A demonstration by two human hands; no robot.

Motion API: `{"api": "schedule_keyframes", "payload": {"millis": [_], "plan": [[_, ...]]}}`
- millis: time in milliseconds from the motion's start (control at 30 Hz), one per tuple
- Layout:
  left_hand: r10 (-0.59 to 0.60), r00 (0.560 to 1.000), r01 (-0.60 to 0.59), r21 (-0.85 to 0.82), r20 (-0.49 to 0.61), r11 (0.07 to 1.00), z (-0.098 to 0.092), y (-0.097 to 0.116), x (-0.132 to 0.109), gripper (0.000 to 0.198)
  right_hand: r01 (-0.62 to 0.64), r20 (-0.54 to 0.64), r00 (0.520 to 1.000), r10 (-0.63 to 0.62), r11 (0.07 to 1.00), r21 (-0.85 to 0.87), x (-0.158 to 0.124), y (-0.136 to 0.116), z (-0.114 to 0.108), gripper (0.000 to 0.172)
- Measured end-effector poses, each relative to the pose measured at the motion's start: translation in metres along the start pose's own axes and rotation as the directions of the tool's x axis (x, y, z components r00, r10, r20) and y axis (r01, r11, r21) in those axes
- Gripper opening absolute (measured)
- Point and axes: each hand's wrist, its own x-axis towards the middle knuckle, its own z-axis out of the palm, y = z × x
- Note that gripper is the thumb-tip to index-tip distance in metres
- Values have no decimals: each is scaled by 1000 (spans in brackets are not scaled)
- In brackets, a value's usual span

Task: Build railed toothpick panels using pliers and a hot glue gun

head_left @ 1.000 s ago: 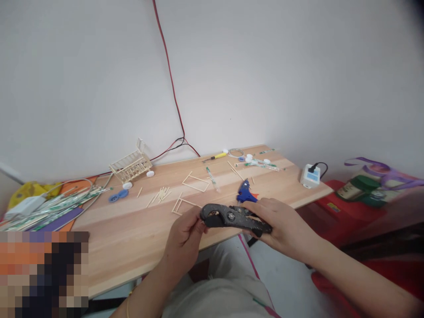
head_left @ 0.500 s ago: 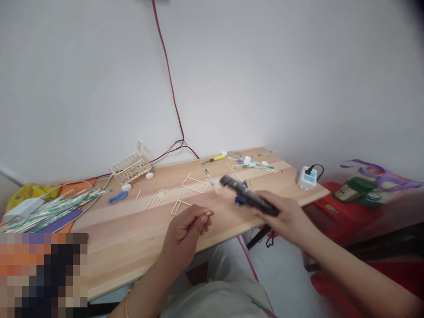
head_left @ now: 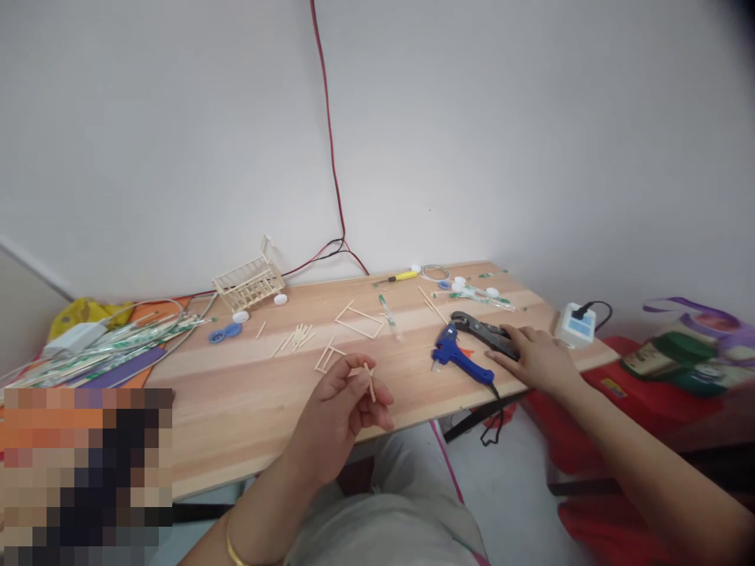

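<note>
Head view: tool-parking step, probably: left hand [head_left: 339, 402] pinches stick [head_left: 371, 387]; right hand [head_left: 543, 360] touches pliers [head_left: 480, 331], two o'clock, grip unclear; release gently.

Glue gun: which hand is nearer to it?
Right. The right hand is just right of the glue gun, on the pliers; the left hand is farther off to its left.

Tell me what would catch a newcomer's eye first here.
The bright blue glue gun stands out first, lying on the right part of the wooden table, beside a dark hand tool that the right hand touches. Next comes the stick-built model near the wall, left of centre. In front, the left hand pinches a short stick.
</note>
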Motion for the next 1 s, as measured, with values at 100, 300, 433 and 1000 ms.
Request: {"api": "schedule_keyframes", "payload": {"millis": [100,300,433,1000], "plan": [[-28,998,25,-42,-52,999,-2,0,2,16,34,49,998,-36,999,42,10,3,9,78],[-73,982,50,-131,-177,990,-17,-3,4,25,42,-34,999,-38,989,144,20,-3,-10,72],[-156,962,116,-181,-225,977,-25,-10,-1,26,330,-345,916,-206,875,354,-2,-59,-55,35],[-235,959,185,-281,-156,942,-47,-20,-13,30,785,-291,376,-880,135,605,-16,-245,-96,17]]}}
